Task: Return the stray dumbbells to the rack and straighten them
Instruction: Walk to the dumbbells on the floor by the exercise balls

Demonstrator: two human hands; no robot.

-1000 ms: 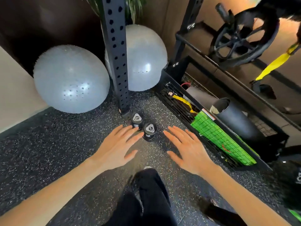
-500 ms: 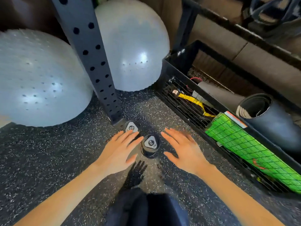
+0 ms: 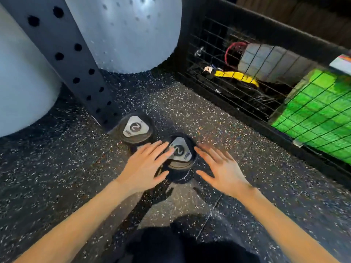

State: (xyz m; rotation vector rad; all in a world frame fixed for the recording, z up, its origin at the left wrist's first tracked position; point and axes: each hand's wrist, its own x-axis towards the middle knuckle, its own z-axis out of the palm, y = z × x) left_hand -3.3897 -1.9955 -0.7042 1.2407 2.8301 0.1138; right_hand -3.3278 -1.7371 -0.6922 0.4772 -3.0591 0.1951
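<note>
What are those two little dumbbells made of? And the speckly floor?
Far dumbbell and near dumbbell: probably matte black rubber coating, each with a shiny silver cap, maybe metal, marked 2. Floor: likely rubber gym matting, dull black with pale flecks.

Speckled black rubber floor (image 3: 57, 168). A dark post (image 3: 62, 35) with rows of holes stands on it, one grey studded exercise ball (image 3: 22, 82) to its left and another (image 3: 129, 35) behind it. At right, a black wire basket (image 3: 237, 112) holds a green mat (image 3: 313, 111), yellow strap (image 3: 237, 75), red cord (image 3: 230, 47) and grey roll (image 3: 266, 61).
</note>
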